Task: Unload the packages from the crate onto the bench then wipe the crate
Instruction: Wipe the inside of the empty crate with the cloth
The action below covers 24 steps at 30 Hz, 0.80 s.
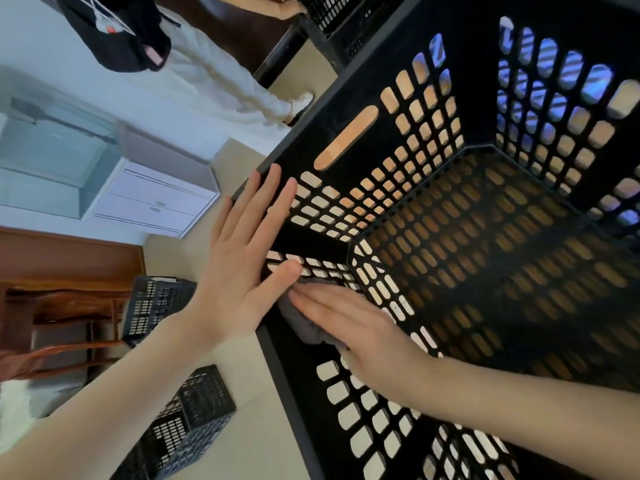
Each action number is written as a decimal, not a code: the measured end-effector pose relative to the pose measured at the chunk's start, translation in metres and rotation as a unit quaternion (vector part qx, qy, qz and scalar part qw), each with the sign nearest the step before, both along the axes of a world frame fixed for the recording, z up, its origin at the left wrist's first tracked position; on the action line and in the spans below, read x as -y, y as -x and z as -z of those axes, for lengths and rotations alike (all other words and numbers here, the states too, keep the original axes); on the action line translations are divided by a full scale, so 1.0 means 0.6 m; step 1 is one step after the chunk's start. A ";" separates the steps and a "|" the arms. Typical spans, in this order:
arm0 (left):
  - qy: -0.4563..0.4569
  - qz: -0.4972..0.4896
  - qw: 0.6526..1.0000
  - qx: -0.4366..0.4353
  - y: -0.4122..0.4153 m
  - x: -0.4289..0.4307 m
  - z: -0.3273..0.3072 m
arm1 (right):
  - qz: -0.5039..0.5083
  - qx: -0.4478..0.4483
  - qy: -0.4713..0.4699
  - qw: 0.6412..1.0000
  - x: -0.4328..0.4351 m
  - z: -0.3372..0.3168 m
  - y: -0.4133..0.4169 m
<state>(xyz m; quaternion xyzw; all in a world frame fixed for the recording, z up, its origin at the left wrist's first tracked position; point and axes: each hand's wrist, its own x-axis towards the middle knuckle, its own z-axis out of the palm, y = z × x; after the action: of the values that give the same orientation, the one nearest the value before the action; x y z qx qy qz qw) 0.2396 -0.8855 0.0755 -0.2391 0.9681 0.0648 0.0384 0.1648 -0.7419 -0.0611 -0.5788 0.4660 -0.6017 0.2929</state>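
A large black perforated crate (478,216) fills the right of the view, and I look straight down into it; nothing lies on its floor. My left hand (242,258) presses flat with straight fingers against the crate's outer corner and rim. My right hand (360,337) reaches inside and presses a grey cloth (304,327) with flat fingers against the inner wall near that corner. The cloth is mostly hidden under the hand. No packages are in view.
Two smaller black crates (194,424) (156,306) stand on the pale floor at the left. A wooden chair (59,320) and a white drawer cabinet (156,199) lie further left. Another person (221,71) stands at the top, near another black crate (346,15).
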 end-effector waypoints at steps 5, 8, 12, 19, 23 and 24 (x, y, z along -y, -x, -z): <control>0.005 -0.008 1.000 0.012 0.004 -0.003 -0.001 | -0.008 -0.078 -0.209 0.975 -0.007 0.156 0.020; -0.002 -0.015 1.000 0.008 0.004 -0.004 -0.001 | -0.016 -0.051 -0.302 0.952 -0.002 0.167 0.021; -0.001 -0.016 1.000 0.005 0.007 -0.006 0.000 | -0.002 0.096 -0.249 0.964 0.009 0.078 0.011; 0.001 -0.008 1.000 0.005 0.006 -0.002 0.001 | 0.000 0.051 0.014 0.999 0.019 0.005 -0.002; -0.003 -0.018 1.000 0.000 0.007 -0.004 0.003 | 0.013 -0.075 -0.134 0.988 0.039 0.142 0.016; -0.003 -0.019 1.000 0.000 0.008 -0.004 0.003 | 0.018 -0.092 -0.189 0.977 0.045 0.162 0.023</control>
<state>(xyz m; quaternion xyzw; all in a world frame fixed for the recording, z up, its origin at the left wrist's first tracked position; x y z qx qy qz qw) 0.2349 -0.8833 0.0738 -0.2571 0.9632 0.0686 0.0380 0.1509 -0.7687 -0.1583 -0.5574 0.6069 -0.4518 0.3419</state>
